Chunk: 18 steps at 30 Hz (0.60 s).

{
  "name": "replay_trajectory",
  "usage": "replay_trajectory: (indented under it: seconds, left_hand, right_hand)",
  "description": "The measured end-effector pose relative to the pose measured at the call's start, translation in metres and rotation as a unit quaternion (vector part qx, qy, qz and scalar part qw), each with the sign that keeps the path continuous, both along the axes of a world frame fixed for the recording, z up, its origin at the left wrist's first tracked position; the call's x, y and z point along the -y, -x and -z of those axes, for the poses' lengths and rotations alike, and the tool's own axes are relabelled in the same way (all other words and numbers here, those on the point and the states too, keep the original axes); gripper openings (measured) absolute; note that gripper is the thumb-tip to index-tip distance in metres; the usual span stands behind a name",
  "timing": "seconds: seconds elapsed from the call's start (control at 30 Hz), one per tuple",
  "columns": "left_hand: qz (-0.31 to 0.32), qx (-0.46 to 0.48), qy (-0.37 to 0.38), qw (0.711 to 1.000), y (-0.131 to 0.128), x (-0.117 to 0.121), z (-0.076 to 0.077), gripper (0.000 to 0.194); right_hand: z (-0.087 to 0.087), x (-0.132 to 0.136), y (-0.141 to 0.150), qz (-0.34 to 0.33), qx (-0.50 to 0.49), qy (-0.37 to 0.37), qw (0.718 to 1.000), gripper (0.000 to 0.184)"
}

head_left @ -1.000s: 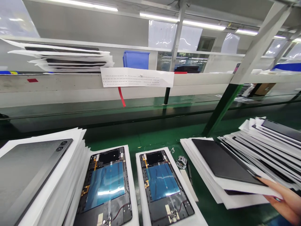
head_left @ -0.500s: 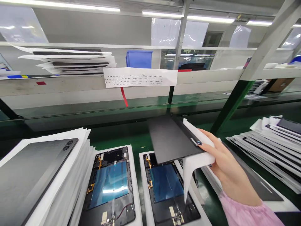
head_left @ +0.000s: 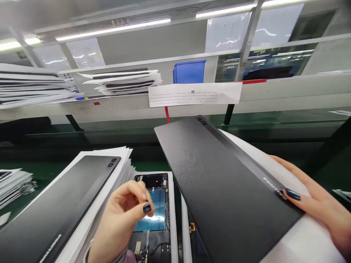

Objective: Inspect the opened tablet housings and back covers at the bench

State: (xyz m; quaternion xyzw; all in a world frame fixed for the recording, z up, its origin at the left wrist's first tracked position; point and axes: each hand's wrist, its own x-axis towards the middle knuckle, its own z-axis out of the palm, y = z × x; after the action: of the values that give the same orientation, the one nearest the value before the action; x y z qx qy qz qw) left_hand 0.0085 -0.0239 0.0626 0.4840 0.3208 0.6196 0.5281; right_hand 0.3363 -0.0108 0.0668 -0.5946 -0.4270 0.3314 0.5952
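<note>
My right hand (head_left: 315, 199) grips a black tablet back cover (head_left: 219, 182) together with the white sheet (head_left: 274, 160) beneath it, thumb on top near its right edge. The cover is tilted, lifted over the bench and hiding most of one opened tablet. My left hand (head_left: 123, 219) hovers in front of another opened tablet (head_left: 153, 212) with a blue-filmed battery, fingers curled and thumb touching forefinger; nothing shows between them. To the left lies a stack of white sheets (head_left: 115, 171) topped by a grey tablet back cover (head_left: 60, 204).
The green bench (head_left: 46, 170) carries more stacked sheets at far left (head_left: 13, 182). A shelf rail (head_left: 123, 106) behind holds piles of sheets and covers (head_left: 123, 82), a blue bin (head_left: 189, 71) and a hanging dotted paper strip (head_left: 194, 94).
My right hand has carried the black cover and its sheet from the right-hand stack leftward and closer to me. My left hand has come into view. The camera has turned left.
</note>
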Motion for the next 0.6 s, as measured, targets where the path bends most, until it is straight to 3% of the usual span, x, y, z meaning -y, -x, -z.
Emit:
replay_trajectory:
  seconds: [0.13, 0.23, 0.37, 0.6]
  left_hand:
    - [0.01, 0.029, 0.076, 0.997, -0.015, -0.01, 0.005, 0.015]
    - [0.008, 0.022, 0.103, 0.994, -0.026, -0.015, 0.007, 0.016]
    - [0.032, 0.012, 0.108, 0.994, -0.032, -0.018, 0.008, 0.019]
    - [0.027, 0.019, 0.122, 0.992, -0.032, -0.017, 0.008, 0.023]
  right_hand:
    - [-0.011, 0.001, 0.002, -0.051, -0.043, 0.009, 0.998, 0.061]
    - [-0.013, 0.002, 0.01, -0.054, -0.09, 0.016, 0.994, 0.062]
    - [-0.004, -0.001, 0.007, -0.049, -0.108, 0.007, 0.993, 0.072]
    - [0.007, -0.004, 0.002, -0.067, -0.114, -0.009, 0.991, 0.071]
